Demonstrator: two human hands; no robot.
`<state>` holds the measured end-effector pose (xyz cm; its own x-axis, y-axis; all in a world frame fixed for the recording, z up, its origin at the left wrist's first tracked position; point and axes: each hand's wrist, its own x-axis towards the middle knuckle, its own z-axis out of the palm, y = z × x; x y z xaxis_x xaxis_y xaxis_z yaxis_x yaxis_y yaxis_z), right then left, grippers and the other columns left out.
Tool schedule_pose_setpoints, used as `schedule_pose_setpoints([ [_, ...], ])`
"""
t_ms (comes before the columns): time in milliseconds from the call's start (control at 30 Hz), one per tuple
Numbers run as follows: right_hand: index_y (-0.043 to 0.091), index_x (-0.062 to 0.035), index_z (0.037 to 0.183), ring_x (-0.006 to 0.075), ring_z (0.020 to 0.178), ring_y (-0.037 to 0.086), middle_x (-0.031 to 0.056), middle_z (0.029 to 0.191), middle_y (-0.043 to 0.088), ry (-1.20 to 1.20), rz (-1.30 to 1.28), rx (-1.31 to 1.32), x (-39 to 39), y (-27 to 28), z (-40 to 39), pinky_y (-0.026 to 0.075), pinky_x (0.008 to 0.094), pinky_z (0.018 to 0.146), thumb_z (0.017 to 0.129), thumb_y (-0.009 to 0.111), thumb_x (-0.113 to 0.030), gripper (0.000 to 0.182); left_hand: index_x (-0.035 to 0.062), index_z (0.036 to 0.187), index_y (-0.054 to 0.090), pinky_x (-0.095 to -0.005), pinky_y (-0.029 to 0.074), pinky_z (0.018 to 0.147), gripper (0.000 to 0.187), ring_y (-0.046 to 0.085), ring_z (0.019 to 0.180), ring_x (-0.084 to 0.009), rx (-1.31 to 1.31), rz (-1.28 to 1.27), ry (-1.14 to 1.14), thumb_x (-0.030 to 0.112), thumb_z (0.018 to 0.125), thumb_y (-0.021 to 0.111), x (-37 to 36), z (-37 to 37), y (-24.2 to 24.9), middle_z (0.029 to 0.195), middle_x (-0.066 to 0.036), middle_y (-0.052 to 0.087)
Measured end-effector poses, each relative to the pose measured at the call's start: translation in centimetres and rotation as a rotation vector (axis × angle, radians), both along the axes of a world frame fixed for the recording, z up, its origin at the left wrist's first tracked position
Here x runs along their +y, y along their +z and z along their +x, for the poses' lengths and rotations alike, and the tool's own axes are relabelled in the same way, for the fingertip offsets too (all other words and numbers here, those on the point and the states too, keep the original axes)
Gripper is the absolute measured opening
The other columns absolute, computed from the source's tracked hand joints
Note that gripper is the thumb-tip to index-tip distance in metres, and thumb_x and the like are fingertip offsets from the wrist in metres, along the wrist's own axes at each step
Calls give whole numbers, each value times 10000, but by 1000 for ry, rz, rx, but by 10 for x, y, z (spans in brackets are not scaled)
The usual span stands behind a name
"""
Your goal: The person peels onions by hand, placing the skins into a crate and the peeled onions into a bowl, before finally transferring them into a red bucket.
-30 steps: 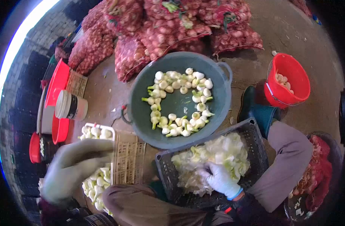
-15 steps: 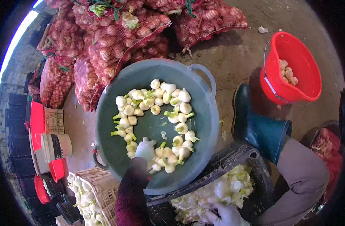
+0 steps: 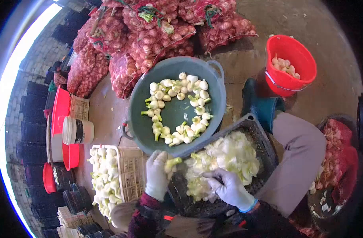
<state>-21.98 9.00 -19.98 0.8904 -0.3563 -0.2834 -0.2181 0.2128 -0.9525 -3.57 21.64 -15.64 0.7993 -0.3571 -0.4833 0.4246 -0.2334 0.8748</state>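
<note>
My left hand [image 3: 157, 174], in a pale glove, is closed around a garlic bulb [image 3: 172, 163] whose green stem end points right. It is just below the near rim of the blue-grey tub [image 3: 136, 115]. My right hand [image 3: 231, 190], gloved too, hovers over a black crate [image 3: 264, 152] heaped with garlic skins [image 3: 229, 158]. Its thumb and forefinger are apart and the other fingers partly curled; I see nothing held. Inside the tub, peeled garlic bulbs [image 3: 159, 95] lie in a rough ring around the bare bottom.
A beige crate [image 3: 130, 170] of white garlic stands at the left. Red mesh sacks [image 3: 149, 43] of garlic are piled behind the tub. A red bucket [image 3: 276, 83] holding some bulbs is at the right, beyond my boot [image 3: 264, 105]. Buckets and basins, including a white bucket [image 3: 82, 131], line the left.
My left hand has come out of the tub towards me and now holds a garlic bulb. My right hand has risen over the garlic skins. The whole view has shifted.
</note>
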Motion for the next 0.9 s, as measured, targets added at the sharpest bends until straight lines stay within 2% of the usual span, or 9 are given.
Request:
schedule_pose_setpoints([
  [67,675,-13,1017,35,622,520,4,711,608,-22,50,-31,5,4,-1,435,209,557,921,607,-128,165,47,820,522,-222,381,354,239,556,484,-157,80,-68,147,252,942,523,10,-26,-7,694,-93,597],
  [133,602,-28,1146,191,572,648,145,705,658,-68,-308,-322,7,-1,0,484,300,490,913,614,-205,293,53,794,532,-277,418,373,295,577,511,-208,142,-181,200,307,943,552,22,-45,-30,717,-95,602],
  [233,513,-41,1258,225,530,629,131,690,652,53,-503,-352,12,-7,-8,481,336,461,939,563,-287,406,51,782,539,-303,475,467,384,609,608,-216,295,-241,317,394,954,538,22,-73,-34,771,-96,618],
  [267,410,-99,1384,326,571,619,154,670,619,193,-507,-218,13,-4,-16,484,409,514,937,525,-288,498,43,795,548,-298,489,522,421,613,656,-207,249,-214,341,428,961,511,18,-83,-32,784,-96,623],
  [633,410,-130,1411,229,504,631,68,615,635,561,-1039,12,38,-43,-9,497,413,465,900,488,-223,525,-38,1124,514,-296,468,757,594,560,863,-200,-178,319,167,516,994,342,38,-105,-95,955,-107,562],
  [767,478,-85,1335,292,560,643,122,648,647,603,-978,71,48,-46,-4,488,418,498,900,536,-234,463,-60,1325,429,-307,455,836,601,523,927,-201,-320,495,72,448,1005,397,55,-106,-108,1068,-145,546],
  [833,582,-37,1202,272,596,652,143,694,662,158,-561,-95,51,-51,-1,508,389,557,928,528,-222,335,-54,1227,483,-302,461,826,539,541,905,-194,-189,368,136,432,1006,411,48,-109,-93,984,-115,553],
  [867,619,-6,1098,260,625,649,157,750,673,232,46,44,44,-54,1,514,369,610,947,537,-247,295,-54,1227,483,-302,461,826,539,541,905,-194,-190,362,136,432,1006,411,52,-107,-97,984,-115,553],
  [900,614,-15,1104,236,667,645,144,821,680,296,40,23,33,-64,0,508,351,634,951,545,-277,311,-32,1149,507,-291,460,798,506,539,870,-172,-163,285,101,441,1007,402,59,-105,-103,925,-89,550],
])
